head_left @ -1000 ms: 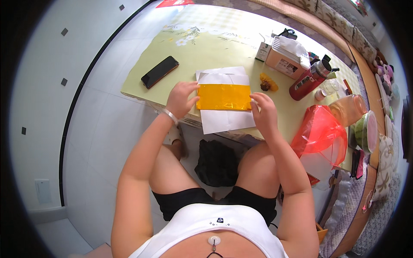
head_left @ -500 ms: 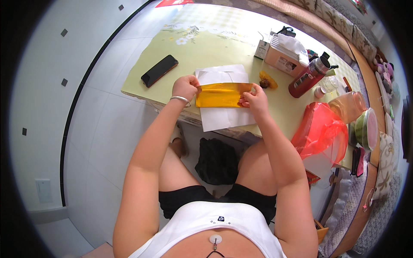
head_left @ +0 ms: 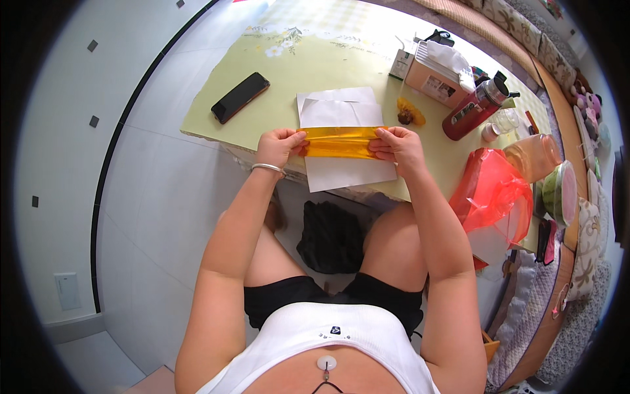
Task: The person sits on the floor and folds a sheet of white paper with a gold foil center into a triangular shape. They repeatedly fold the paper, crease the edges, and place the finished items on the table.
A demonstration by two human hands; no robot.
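Shiny, translucent amber-yellow plastic strip (head_left: 341,142), pinched at its two ends by the bare left hand (head_left: 275,146) and bare right hand (head_left: 403,147). Beneath the strip: creased white paper sheets (head_left: 351,175). Beyond it to the left: a black rectangular smartphone (head_left: 240,98). To its right: a red cylindrical flask (head_left: 470,113) and, nearer the person, a crumpled translucent red plastic bag (head_left: 489,187).

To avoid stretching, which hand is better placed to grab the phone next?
Probably the left hand: the phone lies beyond it, leftward, and the right hand is farther away. Both hold the yellow sheet, so the left should let go first.
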